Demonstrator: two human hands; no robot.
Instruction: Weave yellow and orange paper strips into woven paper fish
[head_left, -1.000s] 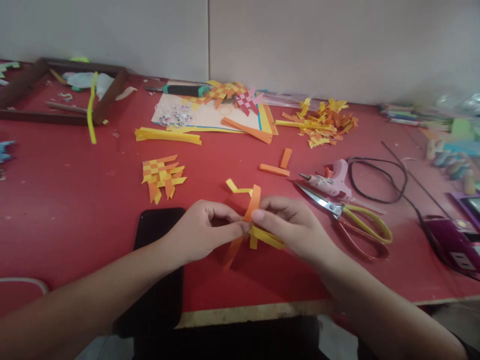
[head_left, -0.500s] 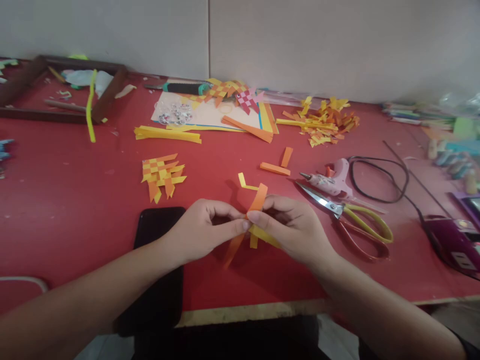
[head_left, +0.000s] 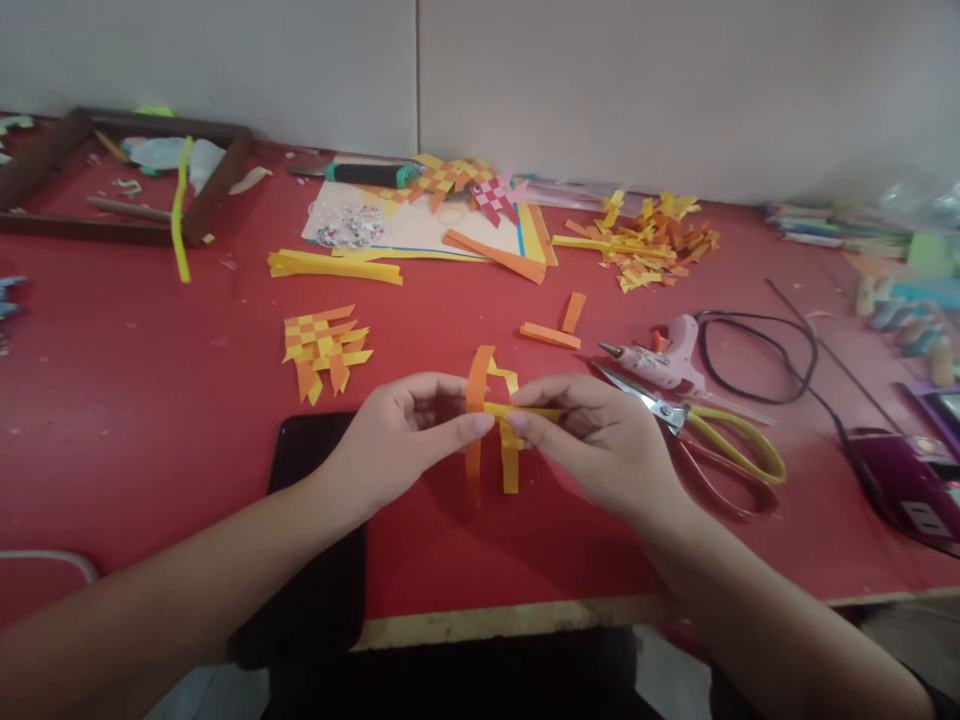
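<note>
My left hand (head_left: 416, 425) pinches an orange paper strip (head_left: 477, 380) between thumb and fingers; the strip stands upright, its ends showing above and below the thumb. Opposite it, my right hand (head_left: 592, 435) pinches yellow paper strips (head_left: 511, 470), one running sideways toward the orange strip and one hanging down. The strips meet between my thumbs, but how they interlock is hidden. A woven orange and yellow paper fish (head_left: 322, 350) lies beyond my left hand. Two short orange strips (head_left: 551, 335) lie just beyond the fingertips.
Scissors (head_left: 686, 420) and a pink glue gun (head_left: 660, 360) with a black cord are on the right. A black phone (head_left: 315, 560) lies under my left forearm. Farther back are yellow strips (head_left: 337, 267), a pile of paper scraps (head_left: 652, 245) and a wooden frame (head_left: 90, 230).
The orange strip has turned from slanted to nearly upright and shifted left to my left fingers. A yellow strip now shows sideways between my hands, which have moved slightly apart.
</note>
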